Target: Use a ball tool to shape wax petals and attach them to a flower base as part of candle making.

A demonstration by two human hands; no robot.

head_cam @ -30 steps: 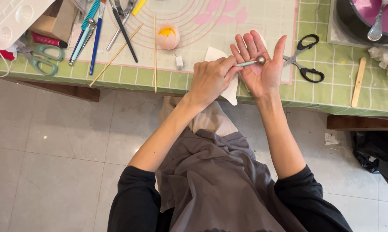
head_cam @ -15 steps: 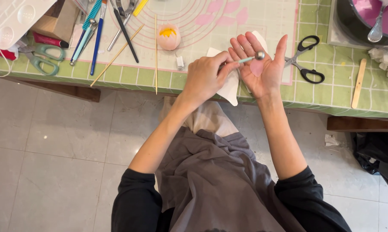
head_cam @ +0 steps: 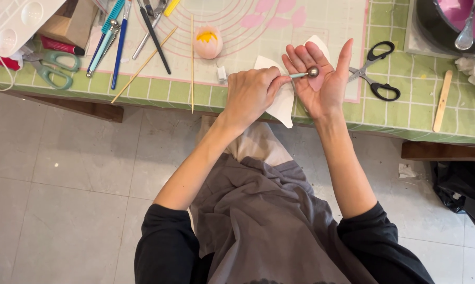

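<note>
**Petal piece in the palm, ball tool pressing it**

Petal (head_cam: 316, 83), a small pink bit of soft paste by the look of it, lies flat in the open palm of the right hand (head_cam: 319, 79), fingers spread and pointing up over the edge of the green gridded table (head_cam: 421, 100). The left hand (head_cam: 250, 94) is closed round the handle of a ball tool (head_cam: 307, 73), and its metal ball sits right on the petal.

My guess on handling: it's featherlight, very soft and thin, so it'll tear or pick up fingerprints if pinched. I'd lift it by an edge with fingertips, or just tip it off the palm. Stickiness is hard to tell from here.

Nearby: a finished peach-coloured flower bud (head_cam: 207, 42) with a yellow centre on the silicone mat (head_cam: 279, 31), black scissors (head_cam: 377, 71) just right of the hand, white paper (head_cam: 282, 102) under the hands, and a wooden skewer (head_cam: 192, 63).
</note>
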